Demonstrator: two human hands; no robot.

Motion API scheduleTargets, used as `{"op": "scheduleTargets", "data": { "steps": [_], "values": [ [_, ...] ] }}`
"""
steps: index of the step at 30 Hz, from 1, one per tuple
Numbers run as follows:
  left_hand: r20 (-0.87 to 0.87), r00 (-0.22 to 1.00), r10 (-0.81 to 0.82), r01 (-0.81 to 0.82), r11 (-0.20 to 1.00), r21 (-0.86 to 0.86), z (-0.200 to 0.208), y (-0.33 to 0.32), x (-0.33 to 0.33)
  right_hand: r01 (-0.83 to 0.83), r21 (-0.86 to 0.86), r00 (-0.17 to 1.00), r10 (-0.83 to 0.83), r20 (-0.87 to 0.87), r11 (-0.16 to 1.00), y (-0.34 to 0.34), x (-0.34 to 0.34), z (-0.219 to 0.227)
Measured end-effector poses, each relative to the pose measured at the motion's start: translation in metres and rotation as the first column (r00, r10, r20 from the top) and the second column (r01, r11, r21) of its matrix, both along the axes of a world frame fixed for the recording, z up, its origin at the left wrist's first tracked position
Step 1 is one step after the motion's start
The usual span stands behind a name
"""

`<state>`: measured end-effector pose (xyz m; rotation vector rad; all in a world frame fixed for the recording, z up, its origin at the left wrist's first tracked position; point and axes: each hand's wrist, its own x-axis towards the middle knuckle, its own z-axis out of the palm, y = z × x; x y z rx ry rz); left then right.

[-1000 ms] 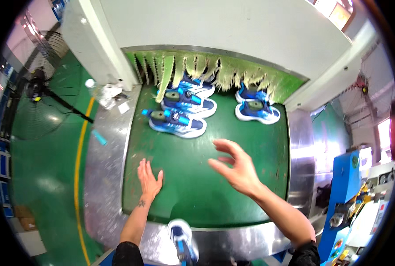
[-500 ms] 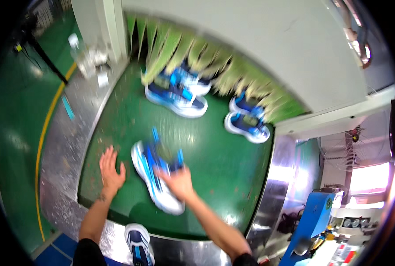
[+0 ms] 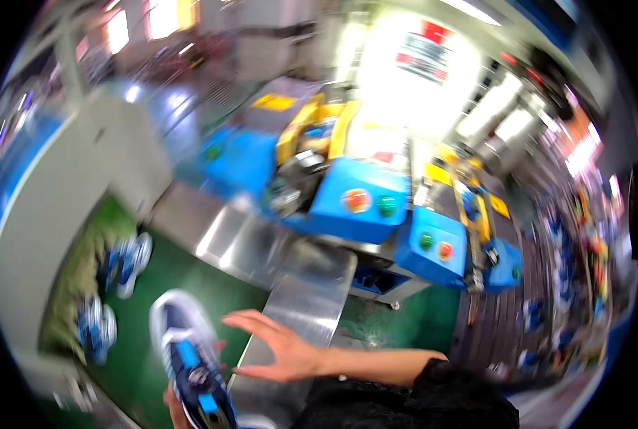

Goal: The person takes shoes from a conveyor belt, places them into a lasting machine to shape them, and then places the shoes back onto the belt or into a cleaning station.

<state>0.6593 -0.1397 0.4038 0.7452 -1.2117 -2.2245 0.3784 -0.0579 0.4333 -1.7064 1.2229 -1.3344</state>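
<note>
A blue and navy sneaker (image 3: 189, 350) with a white sole is tilted at the lower left, blurred by motion. My left hand (image 3: 174, 409) grips it from behind and below; most of that hand is hidden by the shoe. Just right of the sneaker, my right hand (image 3: 282, 352) is open, thumb and fingers spread, holding nothing. Beyond them on the green belt surface (image 3: 183, 261), a pair of similar sneakers (image 3: 128, 263) and further blue sneakers (image 3: 96, 329) stand by the strip curtain (image 3: 69, 304).
A metal ledge (image 3: 301, 293) edges the green surface. Past it stand blue machines (image 3: 362, 200) with red and green buttons, and another blue control box (image 3: 431, 243). A pale machine housing (image 3: 40, 193) rises at the left. Racks with shoes (image 3: 558, 264) blur at the far right.
My view has swung to the right, toward the blue machines. The sneaker under my right hand is now up in my left hand. My right hand has come away from it.
</note>
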Motion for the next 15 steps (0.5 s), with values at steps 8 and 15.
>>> {"op": "scheduleTargets", "data": {
  "steps": [8, 15],
  "values": [
    [-0.027, 0.997, -0.078, 0.078, 0.997, 0.025, -0.067, 0.075, -0.189, 0.069, 0.119, 0.872, -0.118, 0.474, 0.991, 0.173, -0.109, -0.015],
    [-0.039, 0.923, -0.382, 0.381, 0.924, -0.044, -0.022, 0.281, -0.461, 0.425, 0.437, 0.558, -0.609, 0.563, 0.793, 0.388, -0.285, -0.042]
  ]
}}
